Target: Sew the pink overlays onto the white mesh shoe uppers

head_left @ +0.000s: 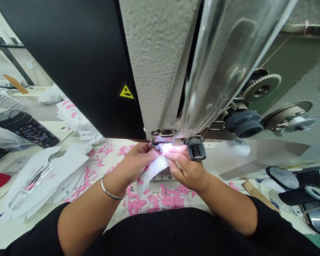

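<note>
A white mesh fabric piece [155,170] lies under the lit needle area of a sewing machine [160,71], its narrow end hanging toward me. My left hand [136,160] grips the left side of the fabric, thumb near the presser foot [160,144]. From the right, my right hand [188,168] has its fingers closed on the fabric's other edge, close to the foot. A bit of pink shows at the fingertips, partly hidden by glare. Pink curved cut pieces [160,201] lie heaped on the table just below the fabric.
Stacked white fabric panels [77,174] and a dark patterned bottle [25,128] stand at left, with more panels with pink shapes [77,119] behind. Black thread spools [301,195] sit at right. The machine's tension knobs [244,122] and clear guard [224,64] overhang the right hand.
</note>
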Demonstrator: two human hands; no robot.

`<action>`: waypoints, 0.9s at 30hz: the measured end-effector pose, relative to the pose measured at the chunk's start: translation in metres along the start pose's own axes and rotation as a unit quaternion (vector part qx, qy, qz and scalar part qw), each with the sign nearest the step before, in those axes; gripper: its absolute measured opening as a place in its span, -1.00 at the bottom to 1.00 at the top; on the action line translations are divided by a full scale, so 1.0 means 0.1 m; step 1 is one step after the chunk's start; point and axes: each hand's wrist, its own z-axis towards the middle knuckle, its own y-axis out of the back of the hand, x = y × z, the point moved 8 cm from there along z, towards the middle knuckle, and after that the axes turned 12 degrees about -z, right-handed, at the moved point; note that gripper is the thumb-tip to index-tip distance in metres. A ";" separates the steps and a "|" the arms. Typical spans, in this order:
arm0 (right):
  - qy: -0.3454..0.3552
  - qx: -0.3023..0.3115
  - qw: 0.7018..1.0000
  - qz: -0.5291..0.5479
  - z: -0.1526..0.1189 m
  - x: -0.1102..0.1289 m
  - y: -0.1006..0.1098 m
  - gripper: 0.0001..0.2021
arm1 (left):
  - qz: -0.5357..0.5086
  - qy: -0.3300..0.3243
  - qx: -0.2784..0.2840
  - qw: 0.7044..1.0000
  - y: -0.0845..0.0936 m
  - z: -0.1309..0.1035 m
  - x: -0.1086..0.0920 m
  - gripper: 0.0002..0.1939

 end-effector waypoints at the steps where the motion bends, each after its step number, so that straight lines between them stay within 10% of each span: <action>1: 0.000 -0.001 1.000 0.000 0.00 0.00 0.00 -0.75 | 0.000 0.001 0.000 1.000 0.01 0.00 0.01 -0.88; 15: -0.012 0.006 1.000 -0.006 -0.01 -0.01 -0.02 -0.75 | 0.140 -0.042 -0.013 0.989 0.11 0.00 -0.05 -0.80; 17: -0.014 0.011 1.000 -0.007 -0.01 -0.01 -0.03 -0.76 | 0.263 -0.180 -0.064 0.946 0.12 -0.14 -0.26 -0.80; 21: -0.021 0.028 0.999 -0.005 0.00 -0.01 -0.04 -0.79 | 0.476 -0.474 -0.085 0.736 -0.16 -0.67 -0.52 -0.77; 23: -0.025 0.039 0.999 -0.003 0.01 -0.02 -0.04 -0.81 | 0.533 -0.511 -0.036 0.673 -0.31 -0.79 -0.44 -0.70; 27: -0.044 0.070 0.996 0.011 0.04 -0.08 -0.04 -0.85 | 0.589 -0.495 -0.027 0.638 -0.42 -0.78 -0.35 -0.69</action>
